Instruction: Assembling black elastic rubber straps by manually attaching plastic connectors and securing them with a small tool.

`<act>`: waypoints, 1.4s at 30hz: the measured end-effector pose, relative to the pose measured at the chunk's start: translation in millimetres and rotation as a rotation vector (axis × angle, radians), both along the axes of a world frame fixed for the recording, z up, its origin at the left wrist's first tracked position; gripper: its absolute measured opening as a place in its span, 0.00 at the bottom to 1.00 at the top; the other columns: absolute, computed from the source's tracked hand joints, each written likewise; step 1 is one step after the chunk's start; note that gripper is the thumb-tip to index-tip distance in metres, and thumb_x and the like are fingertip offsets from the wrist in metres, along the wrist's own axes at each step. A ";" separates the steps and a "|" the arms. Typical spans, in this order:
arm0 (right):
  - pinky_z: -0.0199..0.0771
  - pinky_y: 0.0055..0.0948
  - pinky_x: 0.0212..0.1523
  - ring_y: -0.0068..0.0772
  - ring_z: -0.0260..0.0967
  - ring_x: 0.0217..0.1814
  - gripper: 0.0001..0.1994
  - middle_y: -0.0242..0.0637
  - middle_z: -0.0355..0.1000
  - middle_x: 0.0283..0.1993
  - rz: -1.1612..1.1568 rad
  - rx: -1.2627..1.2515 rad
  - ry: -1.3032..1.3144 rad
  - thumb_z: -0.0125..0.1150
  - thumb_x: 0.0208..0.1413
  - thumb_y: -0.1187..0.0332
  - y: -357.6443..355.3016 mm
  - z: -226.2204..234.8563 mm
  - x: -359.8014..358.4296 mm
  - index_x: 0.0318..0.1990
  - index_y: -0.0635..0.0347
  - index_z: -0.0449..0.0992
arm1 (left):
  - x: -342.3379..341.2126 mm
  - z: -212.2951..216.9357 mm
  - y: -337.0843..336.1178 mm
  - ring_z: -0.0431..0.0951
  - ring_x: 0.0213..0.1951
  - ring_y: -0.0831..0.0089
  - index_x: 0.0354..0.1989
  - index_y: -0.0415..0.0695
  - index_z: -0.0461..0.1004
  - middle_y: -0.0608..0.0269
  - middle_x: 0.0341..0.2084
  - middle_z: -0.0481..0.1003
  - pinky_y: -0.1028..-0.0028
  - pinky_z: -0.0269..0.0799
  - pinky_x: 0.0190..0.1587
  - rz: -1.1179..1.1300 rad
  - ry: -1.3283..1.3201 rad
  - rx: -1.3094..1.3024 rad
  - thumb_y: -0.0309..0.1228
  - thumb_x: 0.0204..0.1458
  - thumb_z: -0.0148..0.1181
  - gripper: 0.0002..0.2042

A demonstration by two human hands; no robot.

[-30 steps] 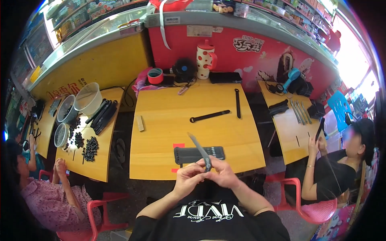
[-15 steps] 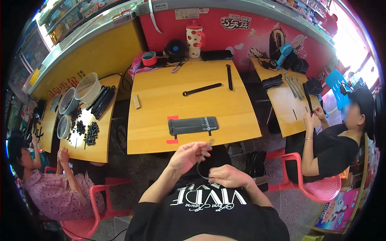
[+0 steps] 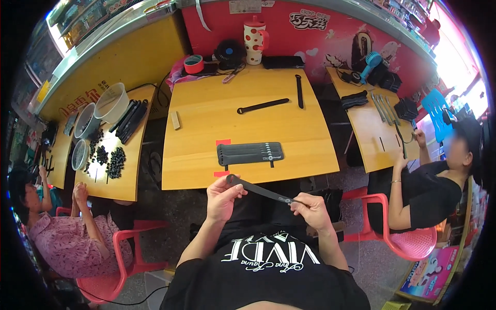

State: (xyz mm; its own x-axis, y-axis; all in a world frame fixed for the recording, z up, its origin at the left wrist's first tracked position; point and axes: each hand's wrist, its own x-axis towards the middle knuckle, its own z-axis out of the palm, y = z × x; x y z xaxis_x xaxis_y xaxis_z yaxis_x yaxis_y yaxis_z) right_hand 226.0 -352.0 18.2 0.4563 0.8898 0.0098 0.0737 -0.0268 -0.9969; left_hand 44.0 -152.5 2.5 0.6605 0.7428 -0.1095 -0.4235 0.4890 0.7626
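Note:
My left hand (image 3: 222,200) pinches the end of a black hook-and-loop cable strap (image 3: 262,191) that has a rounded, looped end. My right hand (image 3: 311,210) grips the other end, close to a small pale print. Between them the strap is stretched nearly straight, slanting down to the right, just off the table's near edge. Ahead of it on the wooden table (image 3: 206,108) lies a neat row of similar straps (image 3: 248,154), overlapping, with dark narrow strips (image 3: 272,164) sticking out below. Red tape pieces (image 3: 223,142) mark its left side.
Two single straps (image 3: 263,106) lie farther back, and a small beige block (image 3: 175,120) sits at left. A tape roll (image 3: 194,64), fan (image 3: 230,52) and spotted tumbler (image 3: 255,42) stand along the back. People work at side tables: left with small black parts (image 3: 117,163), right with straps.
The strap has gone from a loose bend to a taut line between my hands. Both hands have moved apart, the left one leftward, the right one rightward and up.

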 end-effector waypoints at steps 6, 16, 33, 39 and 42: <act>0.65 0.16 0.28 0.17 0.67 0.28 0.06 0.30 0.70 0.30 -0.249 0.065 0.142 0.57 0.56 0.82 39.9 -1.9 17.4 0.37 0.67 0.79 | -3.9 -8.9 22.7 0.77 0.26 0.77 0.37 0.35 0.79 0.60 0.26 0.78 0.81 0.70 0.26 0.033 0.148 0.093 0.18 0.54 0.59 0.05; 0.61 0.16 0.29 0.17 0.63 0.29 0.04 0.30 0.67 0.31 -0.431 0.152 -0.180 0.61 0.52 0.84 90.6 -28.6 36.5 0.34 0.68 0.78 | 11.8 -12.0 54.0 0.75 0.27 0.83 0.38 0.34 0.78 0.65 0.26 0.77 0.84 0.68 0.29 0.188 0.484 0.342 0.17 0.52 0.62 0.06; 0.62 0.16 0.23 0.16 0.64 0.25 0.08 0.30 0.67 0.28 -0.462 -0.041 -0.229 0.61 0.50 0.84 111.0 -39.6 42.2 0.36 0.66 0.72 | 12.1 -8.4 70.7 0.73 0.23 0.85 0.39 0.34 0.77 0.67 0.24 0.76 0.86 0.66 0.23 0.196 0.663 0.342 0.16 0.50 0.62 0.08; 0.64 0.17 0.23 0.18 0.65 0.23 0.09 0.32 0.69 0.27 -0.491 -0.060 -0.258 0.63 0.48 0.84 112.5 -45.6 42.3 0.35 0.64 0.71 | 12.7 -16.9 71.5 0.73 0.24 0.85 0.40 0.34 0.75 0.66 0.27 0.76 0.86 0.68 0.27 0.241 0.623 0.317 0.14 0.49 0.62 0.10; 0.66 0.18 0.24 0.18 0.65 0.24 0.09 0.33 0.69 0.26 -0.495 -0.062 -0.230 0.63 0.48 0.84 114.0 -45.3 41.8 0.35 0.64 0.70 | 14.2 -15.3 71.6 0.73 0.25 0.85 0.40 0.34 0.75 0.66 0.27 0.76 0.85 0.70 0.28 0.241 0.631 0.309 0.13 0.49 0.62 0.10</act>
